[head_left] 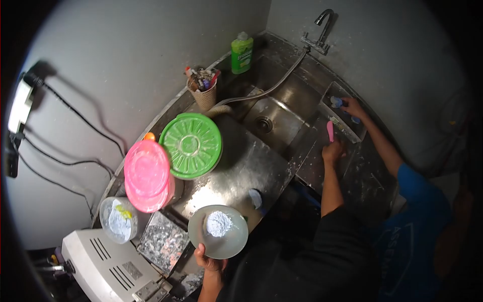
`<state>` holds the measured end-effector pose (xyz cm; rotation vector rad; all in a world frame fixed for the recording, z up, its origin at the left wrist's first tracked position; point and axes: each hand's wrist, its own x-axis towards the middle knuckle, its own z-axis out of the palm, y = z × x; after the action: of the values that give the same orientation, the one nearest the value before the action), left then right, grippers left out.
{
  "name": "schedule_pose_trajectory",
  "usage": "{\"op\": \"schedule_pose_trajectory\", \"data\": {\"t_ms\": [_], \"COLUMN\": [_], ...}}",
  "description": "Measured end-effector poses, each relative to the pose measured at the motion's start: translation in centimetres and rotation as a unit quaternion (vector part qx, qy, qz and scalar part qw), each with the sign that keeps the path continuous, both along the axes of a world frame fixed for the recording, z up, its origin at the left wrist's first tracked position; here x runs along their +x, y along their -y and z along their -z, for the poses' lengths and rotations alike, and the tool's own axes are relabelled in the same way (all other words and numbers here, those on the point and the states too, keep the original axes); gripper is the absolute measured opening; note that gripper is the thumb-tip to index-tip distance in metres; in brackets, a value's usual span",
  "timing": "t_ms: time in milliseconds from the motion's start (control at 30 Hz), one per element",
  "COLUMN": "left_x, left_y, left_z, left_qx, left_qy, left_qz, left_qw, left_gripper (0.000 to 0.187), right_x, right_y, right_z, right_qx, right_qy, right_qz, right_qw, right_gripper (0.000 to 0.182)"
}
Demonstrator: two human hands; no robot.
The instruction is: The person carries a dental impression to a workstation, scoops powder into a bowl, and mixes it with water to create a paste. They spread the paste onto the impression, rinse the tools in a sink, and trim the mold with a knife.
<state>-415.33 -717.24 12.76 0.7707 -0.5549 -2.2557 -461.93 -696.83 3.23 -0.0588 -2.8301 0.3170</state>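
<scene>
My left hand (206,260) grips the rim of a translucent rubber-like bowl (236,245), thumb over the edge. A heap of pale bluish-white powder (219,223) lies inside the bowl. At the right, my right hand (334,151) is closed around a pink tool (330,132) with a rounded end pointing up; its other end is hidden. That hand is over the metal counter, beside a shallow tray (355,135). A smear of pale material (255,199) is on the counter near the bowl.
A co-worker's hand (353,107) holds a small bluish object (336,102) over the tray. Green-lidded (191,146) and pink-lidded tubs (147,173), a powder container (119,221) and a white machine (108,264) stand left. Behind are a sink (282,113), a tool cup (204,95) and a green bottle (242,54).
</scene>
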Motion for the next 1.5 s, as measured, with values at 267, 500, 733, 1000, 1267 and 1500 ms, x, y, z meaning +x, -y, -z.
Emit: {"op": "schedule_pose_trajectory", "data": {"t_ms": [267,500,733,1000,1267,1500], "left_x": [-15.3,-29.5,-39.6,-49.9,-58.2,-61.5], "left_y": [1.5,3.2,4.5,7.0,7.0,7.5], "left_z": [-0.9,1.4,5.8,7.7,7.0,8.0], "left_qx": [0.051,0.07,0.09,0.058,0.071,0.068], "left_qy": [0.017,-0.076,-0.114,-0.064,-0.116,-0.131], "left_qz": [0.1,0.132,0.094,0.17,0.227,0.227], "left_qw": [0.993,0.986,0.985,0.982,0.964,0.963], "left_gripper": [0.064,0.069,0.061,0.066,0.07,0.069], "right_x": [-13.4,-34.6,-36.9,-34.7,-34.4,-35.6], "right_y": [5.7,13.6,15.1,14.9,15.5,15.0], "right_z": [-0.3,-8.8,-6.8,-6.5,-6.1,-5.5], "right_qx": [-0.345,-0.616,-0.414,-0.32,-0.441,-0.464], "right_qy": [-0.094,-0.009,-0.16,-0.242,-0.233,-0.195], "right_qz": [-0.209,-0.162,-0.238,-0.291,-0.334,-0.338], "right_qw": [0.91,0.771,0.864,0.868,0.8,0.796], "right_gripper": [0.024,0.032,0.024,0.021,0.02,0.021]}}
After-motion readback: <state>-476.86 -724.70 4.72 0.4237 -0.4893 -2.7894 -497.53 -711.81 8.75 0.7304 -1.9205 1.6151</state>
